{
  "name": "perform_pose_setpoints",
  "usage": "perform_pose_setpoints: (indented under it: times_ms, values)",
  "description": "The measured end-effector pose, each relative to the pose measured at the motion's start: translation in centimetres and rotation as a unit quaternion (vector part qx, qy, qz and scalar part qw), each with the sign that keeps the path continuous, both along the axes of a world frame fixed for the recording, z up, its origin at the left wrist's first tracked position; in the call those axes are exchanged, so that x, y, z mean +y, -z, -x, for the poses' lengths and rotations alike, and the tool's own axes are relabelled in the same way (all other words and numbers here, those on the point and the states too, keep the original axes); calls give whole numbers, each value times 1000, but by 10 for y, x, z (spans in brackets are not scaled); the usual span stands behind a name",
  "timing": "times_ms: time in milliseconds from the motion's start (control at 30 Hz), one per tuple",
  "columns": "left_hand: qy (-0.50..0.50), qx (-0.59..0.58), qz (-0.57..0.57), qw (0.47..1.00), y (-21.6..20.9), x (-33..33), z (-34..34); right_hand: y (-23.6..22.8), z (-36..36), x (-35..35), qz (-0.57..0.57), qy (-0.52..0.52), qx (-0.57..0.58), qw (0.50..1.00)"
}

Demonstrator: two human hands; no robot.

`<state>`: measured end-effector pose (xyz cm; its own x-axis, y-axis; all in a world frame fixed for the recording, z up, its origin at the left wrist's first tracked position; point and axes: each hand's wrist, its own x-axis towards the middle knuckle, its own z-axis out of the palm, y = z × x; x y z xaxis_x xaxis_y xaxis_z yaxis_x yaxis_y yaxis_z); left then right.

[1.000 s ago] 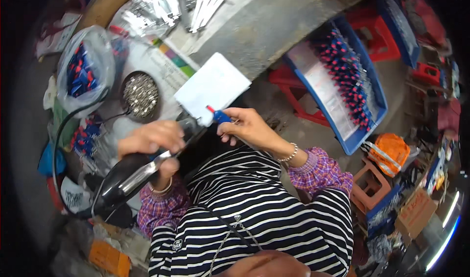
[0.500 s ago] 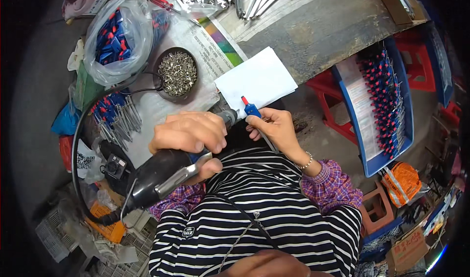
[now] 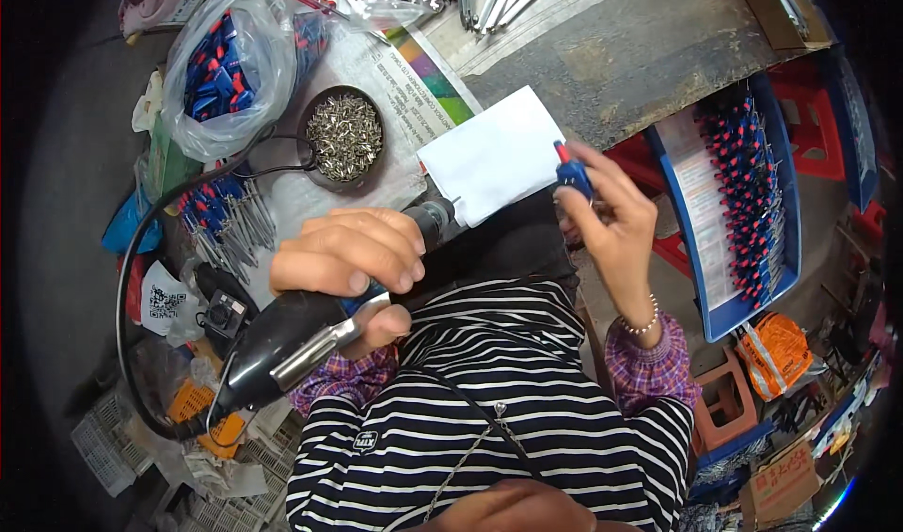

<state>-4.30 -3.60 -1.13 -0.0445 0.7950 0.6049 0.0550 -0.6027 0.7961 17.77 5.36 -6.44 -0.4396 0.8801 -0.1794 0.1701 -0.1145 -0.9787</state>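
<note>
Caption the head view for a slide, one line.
Left hand grips a corded electric screwdriver while the right hand lifts a blue-handled tool beside a bowl of screws.

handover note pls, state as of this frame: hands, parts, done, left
Left hand: wrapped around the black corded power screwdriver, tip toward the white sheet.
Right hand: fingers pinch one blue-and-red handled piece, lifted off the sheet toward the blue tray.
Parts: bowl of screws and a loose pile of handled pieces on the left; a bag of more behind.
Done: rows of pieces already in the tray.
Left: likely the loose pile and the bag.
</note>
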Motion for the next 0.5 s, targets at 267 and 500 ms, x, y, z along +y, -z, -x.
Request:
perform_pose_setpoints:
  times_ms: [267,500]
  values:
    - [18,-34,-36,999,2,6,1,10,0,2,-52,-38,-38,997]
    - [60,12,16,998,1,7,5,4,0,-14,-63,-10,-4,998]
